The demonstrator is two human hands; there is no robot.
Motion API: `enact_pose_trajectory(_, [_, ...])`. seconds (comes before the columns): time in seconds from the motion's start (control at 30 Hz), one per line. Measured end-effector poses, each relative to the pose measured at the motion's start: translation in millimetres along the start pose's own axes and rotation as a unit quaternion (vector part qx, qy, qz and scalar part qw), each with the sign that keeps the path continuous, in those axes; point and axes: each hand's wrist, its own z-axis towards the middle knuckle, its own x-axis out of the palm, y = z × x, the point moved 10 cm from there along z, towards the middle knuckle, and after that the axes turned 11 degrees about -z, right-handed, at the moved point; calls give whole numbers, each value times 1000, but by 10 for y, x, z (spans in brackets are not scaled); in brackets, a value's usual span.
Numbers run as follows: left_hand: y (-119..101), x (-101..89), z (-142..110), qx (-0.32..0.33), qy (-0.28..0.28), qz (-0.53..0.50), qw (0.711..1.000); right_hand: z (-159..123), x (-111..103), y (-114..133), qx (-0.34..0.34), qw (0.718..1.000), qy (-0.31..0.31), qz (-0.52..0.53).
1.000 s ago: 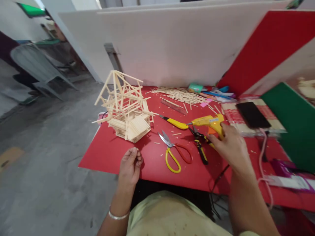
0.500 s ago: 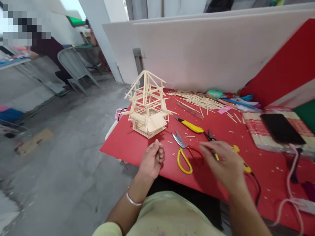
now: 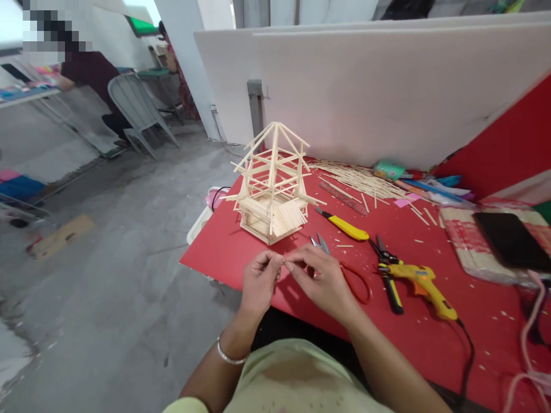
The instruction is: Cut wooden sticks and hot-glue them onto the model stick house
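Note:
My left hand (image 3: 261, 282) and my right hand (image 3: 319, 279) meet fingertip to fingertip over the table's front edge. Both are closed in a pinch around something tiny and pale that I cannot make out. Just beyond them stands a small pavilion model (image 3: 272, 189) built of thin wooden sticks, with open roof ribs and one slatted panel on its near side. Scissors (image 3: 358, 284) with a red handle lie partly hidden under my right hand. Further right rest a yellow hot glue gun (image 3: 424, 282) and black-and-yellow pliers (image 3: 391, 281).
On the red table (image 3: 215, 255) lie a yellow utility knife (image 3: 348, 228), a ruler (image 3: 342, 198), a heap of sticks (image 3: 357, 176) and a dark phone (image 3: 510, 239) on a packet. White boards (image 3: 365, 92) stand behind. A person (image 3: 92, 77) sits by a chair (image 3: 138, 106) at far left.
My right hand has come left from above the pliers and glue gun to meet my left hand, uncovering those tools. The view has shifted slightly, moving the scene right.

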Motion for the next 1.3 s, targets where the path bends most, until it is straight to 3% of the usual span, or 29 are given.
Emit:
enact_pose_trajectory(0.3, [-266, 110, 116, 9, 151, 124, 981, 76, 137, 14, 27, 997, 60, 50])
enact_pose_trajectory(0.57, [-242, 69, 185, -13, 176, 120, 977, 104, 247, -39, 68, 990, 85, 86])
enact_pose_trajectory(0.73, [-264, 94, 219, -11, 186, 116, 976, 146, 214, 2, 38, 994, 81, 64])
enact_pose_trajectory(0.83, [-284, 89, 237, -2, 174, 101, 980, 182, 143, 85, -9, 999, 39, 34])
enact_pose_trajectory(1.0, [-203, 0, 223, -11, 104, 29, 994, 152, 72, 217, -92, 992, -56, -61])
enact_pose_trajectory(1.3, [-123, -113, 261, -34, -5, -114, 993, 204, -11, 316, -144, 955, -159, -207])
